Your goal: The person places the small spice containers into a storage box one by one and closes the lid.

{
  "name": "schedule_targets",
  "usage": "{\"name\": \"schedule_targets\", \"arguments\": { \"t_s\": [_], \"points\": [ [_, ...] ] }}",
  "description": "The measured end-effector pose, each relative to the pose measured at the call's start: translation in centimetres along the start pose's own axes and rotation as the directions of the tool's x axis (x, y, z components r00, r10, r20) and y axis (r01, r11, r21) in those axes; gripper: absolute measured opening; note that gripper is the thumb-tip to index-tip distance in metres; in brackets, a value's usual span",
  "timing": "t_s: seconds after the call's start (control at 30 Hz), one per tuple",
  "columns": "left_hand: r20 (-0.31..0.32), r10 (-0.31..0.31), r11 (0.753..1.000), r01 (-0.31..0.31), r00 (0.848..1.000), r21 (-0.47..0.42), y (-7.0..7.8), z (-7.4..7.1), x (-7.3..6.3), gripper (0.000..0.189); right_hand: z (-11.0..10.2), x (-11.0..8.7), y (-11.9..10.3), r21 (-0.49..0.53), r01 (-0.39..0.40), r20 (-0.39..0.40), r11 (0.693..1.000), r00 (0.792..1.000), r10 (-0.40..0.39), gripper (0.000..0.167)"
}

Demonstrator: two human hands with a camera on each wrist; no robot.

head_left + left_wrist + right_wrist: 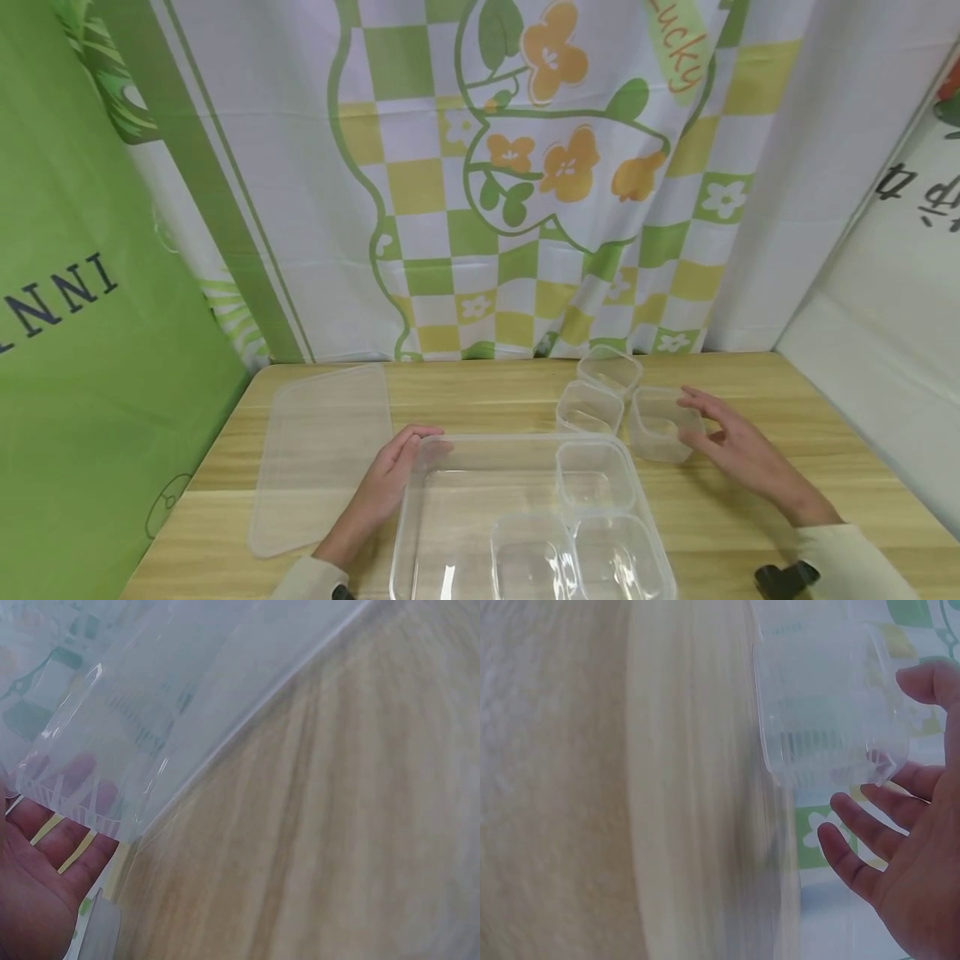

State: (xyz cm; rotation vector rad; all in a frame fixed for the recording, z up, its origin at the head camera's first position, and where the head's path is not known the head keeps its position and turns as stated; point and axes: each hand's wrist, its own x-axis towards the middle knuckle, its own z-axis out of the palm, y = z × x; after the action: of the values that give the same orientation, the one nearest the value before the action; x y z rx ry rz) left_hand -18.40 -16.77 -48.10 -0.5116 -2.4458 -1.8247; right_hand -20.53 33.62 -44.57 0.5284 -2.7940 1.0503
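Left hand (pixel 390 472) and right hand (pixel 738 446) are seen spread in head view, the former at a large clear box (pixel 495 454), the latter at a small square container (pixel 658 442) set mouth-up on the wood-grain table (pixel 712 533) before a floral curtain (pixel 412 183). At left wrist, fingers (pixel 91 864) are seen through the box. At right wrist, contact cannot be told.

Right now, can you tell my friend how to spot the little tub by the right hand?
On the wood-grain table, find the large clear rectangular container. Outside it, by its far right corner, stand three small tubs: two clear tubs on the left, and your tub on the right. Yours is the only one with the right hand at its rim.
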Motion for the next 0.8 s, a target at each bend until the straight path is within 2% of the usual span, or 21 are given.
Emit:
{"name": "schedule_targets", "arguments": {
  "t_s": [0.13,0.3,0.53,0.8],
  "points": [
    [-0.006,-0.004,1.000,0.004,1.000,0.002,0.01,0.02,-0.02,0.035,0.00,0.04,0.21,-0.005,0.045,-0.012,0.999,0.999,-0.045,0.052],
    [-0.008,-0.003,1.000,0.003,1.000,0.005,0.03,0.05,-0.02,0.035,-0.02,0.07,0.36,0.000,0.052,-0.006,0.999,0.999,-0.052,0.050],
    [-0.006,0.006,1.000,-0.006,1.000,0.005,0.05,0.05,-0.01,0.034,0.14,-0.03,0.46,0.010,0.061,-0.035,0.998,0.998,-0.061,0.042],
    [-0.005,0.011,1.000,-0.011,1.000,0.006,0.06,0.01,-0.05,0.034,0.41,0.00,0.89,-0.011,0.116,-0.077,0.993,0.990,-0.117,0.034]
  ]
}}
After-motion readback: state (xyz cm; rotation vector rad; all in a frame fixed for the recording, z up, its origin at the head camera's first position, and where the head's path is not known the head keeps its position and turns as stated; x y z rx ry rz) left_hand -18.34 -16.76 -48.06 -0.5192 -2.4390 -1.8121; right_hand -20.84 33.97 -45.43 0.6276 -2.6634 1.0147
